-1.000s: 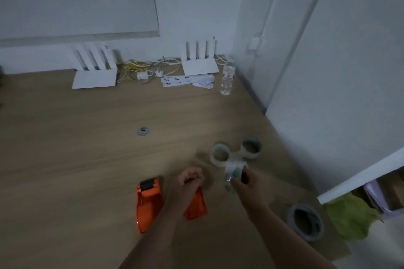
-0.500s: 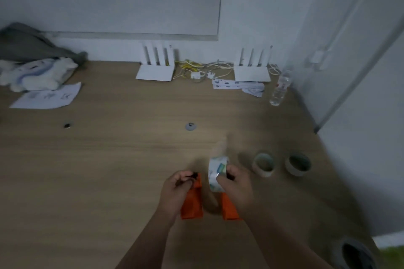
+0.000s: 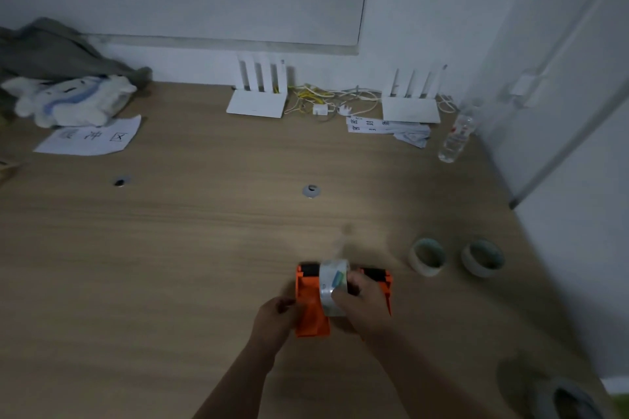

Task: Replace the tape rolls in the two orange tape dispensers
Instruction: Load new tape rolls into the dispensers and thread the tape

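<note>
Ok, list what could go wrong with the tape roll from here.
1. The right hand holds the tape roll upright between the two orange dispensers; it may seat crooked or slip.
2. The left hand only grips the left dispenser's edge, so it could slide on the table.
3. Dim light and blur hide the loose tape end.

head view, high, angled down at table [image 3: 170, 248]

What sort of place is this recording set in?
Probably an office or workroom: a long wooden desk against a white wall, two white routers with tangled cables, and printed paper sheets lying about.
</note>
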A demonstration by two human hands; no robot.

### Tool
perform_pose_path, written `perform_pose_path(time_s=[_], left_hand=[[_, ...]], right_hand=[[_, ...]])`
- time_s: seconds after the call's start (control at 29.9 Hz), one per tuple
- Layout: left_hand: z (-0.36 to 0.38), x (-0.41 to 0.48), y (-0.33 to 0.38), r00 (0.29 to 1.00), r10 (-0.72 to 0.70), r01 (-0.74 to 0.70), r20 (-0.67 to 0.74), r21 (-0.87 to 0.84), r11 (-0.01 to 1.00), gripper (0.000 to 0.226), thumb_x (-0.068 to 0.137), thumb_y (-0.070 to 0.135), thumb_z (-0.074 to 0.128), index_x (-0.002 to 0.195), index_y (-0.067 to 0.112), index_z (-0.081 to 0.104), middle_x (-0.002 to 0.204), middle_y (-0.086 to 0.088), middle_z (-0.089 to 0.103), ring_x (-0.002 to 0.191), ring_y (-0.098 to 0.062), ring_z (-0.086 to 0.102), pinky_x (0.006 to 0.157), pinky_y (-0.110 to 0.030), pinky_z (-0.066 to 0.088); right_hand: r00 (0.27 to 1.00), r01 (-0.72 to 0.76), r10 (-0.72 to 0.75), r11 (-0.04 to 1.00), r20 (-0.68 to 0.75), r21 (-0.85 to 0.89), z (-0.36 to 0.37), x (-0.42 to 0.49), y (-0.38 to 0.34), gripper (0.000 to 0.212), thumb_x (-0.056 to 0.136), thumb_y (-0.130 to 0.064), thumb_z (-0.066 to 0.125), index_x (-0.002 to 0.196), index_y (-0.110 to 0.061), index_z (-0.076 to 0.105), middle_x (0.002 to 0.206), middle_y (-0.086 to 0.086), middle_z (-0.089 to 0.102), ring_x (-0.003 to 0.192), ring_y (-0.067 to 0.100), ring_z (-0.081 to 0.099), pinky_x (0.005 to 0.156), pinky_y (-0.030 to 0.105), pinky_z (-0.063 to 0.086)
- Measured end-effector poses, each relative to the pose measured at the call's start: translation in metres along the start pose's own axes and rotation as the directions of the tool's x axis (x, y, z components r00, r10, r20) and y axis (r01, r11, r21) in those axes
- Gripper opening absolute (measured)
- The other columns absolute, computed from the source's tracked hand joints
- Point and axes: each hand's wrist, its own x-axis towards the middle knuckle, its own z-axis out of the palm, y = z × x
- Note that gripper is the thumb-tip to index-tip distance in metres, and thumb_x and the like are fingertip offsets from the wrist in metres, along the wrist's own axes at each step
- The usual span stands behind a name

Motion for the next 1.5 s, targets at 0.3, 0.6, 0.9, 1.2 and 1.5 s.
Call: perform_pose_path(time_s=[0.3, 0.6, 0.9, 1.2, 1.5], left_hand=[[0.017, 0.004, 0.001, 0.996, -0.01, 0.013, 0.086, -0.029, 0.999, 0.016, 0.068, 0.025, 0.063, 0.079, 0.018, 0.072, 0.083, -0.008, 0.076, 0.076, -0.022, 0.071, 0.07, -0.036, 0.057], [0.016, 0.006, 0.008, 0.999, 0.013, -0.007, 0.045, -0.124, 0.992, 0.025, 0.077, 0.025, 0.056, 0.086, 0.01, 0.074, 0.086, -0.014, 0.077, 0.084, -0.033, 0.071, 0.081, -0.051, 0.056], [0.018, -0.005, 0.041, 0.996, 0.091, -0.09, -0.005, -0.249, 0.964, 0.022, 0.092, 0.014, 0.053, 0.077, 0.01, 0.068, 0.066, -0.001, 0.072, 0.062, -0.013, 0.064, 0.065, -0.03, 0.048], [0.021, -0.016, 0.053, 0.985, 0.17, -0.148, 0.027, -0.371, 0.917, 0.023, 0.095, 0.009, 0.05, 0.083, 0.012, 0.07, 0.079, -0.009, 0.074, 0.07, -0.021, 0.066, 0.07, -0.033, 0.049], [0.029, -0.025, 0.059, 0.973, 0.216, -0.171, 0.078, -0.379, 0.91, 0.025, 0.101, 0.015, 0.043, 0.103, 0.005, 0.066, 0.099, -0.017, 0.072, 0.089, -0.023, 0.065, 0.083, -0.036, 0.051]], right_hand=[[0.999, -0.042, 0.043, 0.999, 0.011, -0.018, -0.001, 0.0, 0.009, 0.007, 0.068, -0.008, 0.058, 0.061, -0.011, 0.058, 0.06, 0.005, 0.059, 0.055, 0.019, 0.058, 0.05, 0.03, 0.043], [0.998, -0.055, 0.055, 0.998, 0.006, 0.028, -0.001, -0.003, 0.002, 0.012, 0.069, -0.01, 0.057, 0.072, 0.002, 0.056, 0.065, 0.008, 0.056, 0.058, 0.019, 0.055, 0.048, 0.028, 0.042], [0.995, -0.074, 0.066, 0.992, 0.076, 0.101, -0.001, -0.01, -0.01, 0.009, 0.081, -0.001, 0.054, 0.087, 0.004, 0.06, 0.072, 0.01, 0.059, 0.065, 0.024, 0.054, 0.05, 0.031, 0.04], [0.999, -0.025, 0.019, 0.991, 0.047, 0.133, 0.0, -0.014, -0.024, 0.017, 0.083, 0.001, 0.052, 0.088, -0.004, 0.067, 0.075, 0.014, 0.067, 0.066, 0.02, 0.06, 0.058, 0.034, 0.045], [0.994, 0.102, -0.106, 0.989, 0.034, 0.107, 0.011, -0.018, -0.032, 0.033, 0.087, 0.006, 0.045, 0.087, -0.015, 0.072, 0.073, 0.0, 0.069, 0.069, 0.007, 0.06, 0.062, 0.021, 0.046]])
